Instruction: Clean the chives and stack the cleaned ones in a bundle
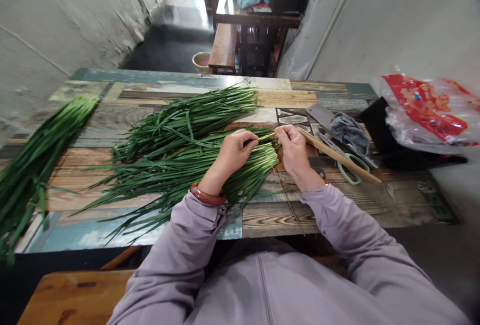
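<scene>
While the head camera looks down over lilac sleeves, the person's left hand (233, 154) and right hand (293, 151) meet near the middle of the patterned wooden table (405, 200). Both are pinched shut on a single chive stalk (267, 137) that bridges the short gap between their fingertips. That stalk runs almost along the 9-to-3 o'clock line, its pale trimmed end toward the right hand. Directly beneath the left hand lies the chive pile (180, 170), its long axis running from 8 o'clock to 2 o'clock, cut ends gathered beside the hands and leaf tips fanning out toward 8 o'clock. A second heap (195, 115) rests at 11 o'clock of the hands, pointing much the same way. Well apart, at the table's 9 o'clock edge, a separate bundle (41, 150) slants from 1 o'clock down to 7 o'clock. At 3 o'clock of the right hand lie wooden chopsticks (337, 155), green-handled scissors (350, 169), a cleaver (319, 113) and a grey cloth (349, 132).
</scene>
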A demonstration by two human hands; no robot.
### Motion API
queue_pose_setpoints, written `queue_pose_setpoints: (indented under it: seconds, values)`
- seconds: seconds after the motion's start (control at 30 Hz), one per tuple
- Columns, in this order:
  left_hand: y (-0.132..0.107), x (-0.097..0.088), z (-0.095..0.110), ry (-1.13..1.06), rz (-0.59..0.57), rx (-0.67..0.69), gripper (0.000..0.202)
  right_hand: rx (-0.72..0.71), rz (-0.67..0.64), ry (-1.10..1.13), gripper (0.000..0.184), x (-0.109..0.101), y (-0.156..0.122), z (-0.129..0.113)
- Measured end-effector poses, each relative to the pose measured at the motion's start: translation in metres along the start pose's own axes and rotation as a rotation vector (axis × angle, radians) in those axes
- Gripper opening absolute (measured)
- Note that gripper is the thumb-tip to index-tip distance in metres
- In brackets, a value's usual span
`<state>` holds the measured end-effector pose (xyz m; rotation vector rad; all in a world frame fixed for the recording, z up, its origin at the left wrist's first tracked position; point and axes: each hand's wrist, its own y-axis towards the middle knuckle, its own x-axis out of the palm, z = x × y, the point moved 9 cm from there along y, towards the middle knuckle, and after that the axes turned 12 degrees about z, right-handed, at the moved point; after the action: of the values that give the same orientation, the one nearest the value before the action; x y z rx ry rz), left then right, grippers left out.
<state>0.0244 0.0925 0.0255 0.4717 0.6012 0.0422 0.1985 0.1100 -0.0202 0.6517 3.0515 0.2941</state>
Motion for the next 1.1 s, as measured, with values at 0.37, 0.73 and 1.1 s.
queue_pose_setpoints:
  seconds: [0.37, 0.73, 1.1]
  values:
    - [-0.001, -0.007, 0.007, 0.086, 0.04, 0.07, 0.012, -0.608, -0.257, -0.34, 0.021, 0.009, -0.014, -0.067]
    - [-0.002, -0.006, -0.001, 0.026, 0.061, 0.004, 0.011, -0.066, 0.013, -0.057, 0.035, -0.013, 0.015, -0.006]
    - [0.001, -0.016, -0.01, -0.083, 0.092, -0.094, 0.02, -0.624, -0.18, -0.514, 0.025, -0.017, 0.018, -0.051]
